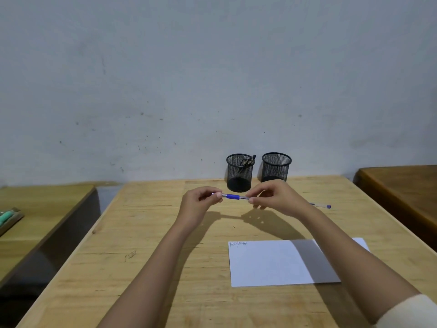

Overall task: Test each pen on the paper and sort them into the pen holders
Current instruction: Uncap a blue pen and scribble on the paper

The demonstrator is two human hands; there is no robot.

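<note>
While we pinch the blue pen (233, 196) above the table (146, 245), left hand (197, 204) and right hand (275, 197) at either end, pulling it apart too sharply could send its cap skittering beyond the paper (264, 263) or the holders (239, 172).

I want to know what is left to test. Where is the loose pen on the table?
In the head view the loose pen lies on the table just right of the right hand, in front of the right holder.

Blue pen (233, 197), black mesh holders (239, 172)
</note>
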